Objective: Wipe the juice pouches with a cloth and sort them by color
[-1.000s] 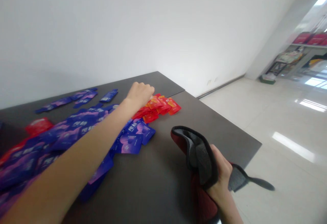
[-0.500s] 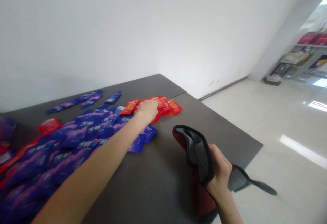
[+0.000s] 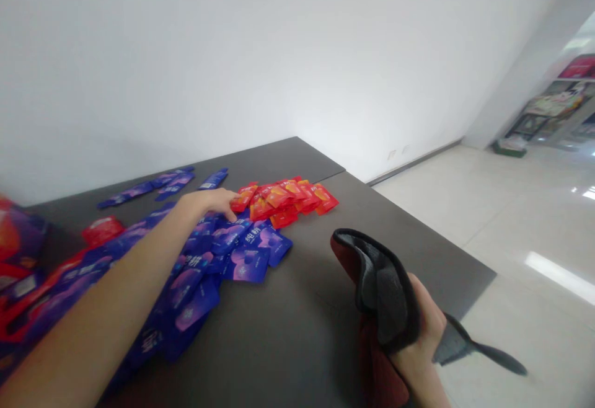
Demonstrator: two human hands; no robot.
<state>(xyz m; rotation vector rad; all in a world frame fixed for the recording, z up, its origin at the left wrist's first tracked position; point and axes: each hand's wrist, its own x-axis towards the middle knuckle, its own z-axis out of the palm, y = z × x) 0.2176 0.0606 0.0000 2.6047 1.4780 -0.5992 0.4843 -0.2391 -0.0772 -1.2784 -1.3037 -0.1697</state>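
Observation:
My left hand [image 3: 214, 202] reaches over the blue packets [image 3: 246, 262], its fingers touching or close to the left end of a pile of red packets [image 3: 290, 197]. Its fingertips are partly hidden, and I cannot tell whether they grip anything. On the right, my right hand [image 3: 425, 321] is closed round a dark red cloth bag [image 3: 381, 358] with black trim and a grey lining. The bag's mouth faces up and a black strap sticks out to the right. More blue packets are heaped under my left forearm.
Several blue packets [image 3: 132, 193] lie near the white wall [image 3: 279, 54]. Further left are a red packet [image 3: 102, 229] and a larger purple and red package [image 3: 21, 234]. The grey table [image 3: 395, 222] ends at the right above a pale floor [image 3: 493, 197].
My left hand has moved left, off the middle of the red pile to its left end. My right hand and the bag appear slightly further right, as the view has shifted.

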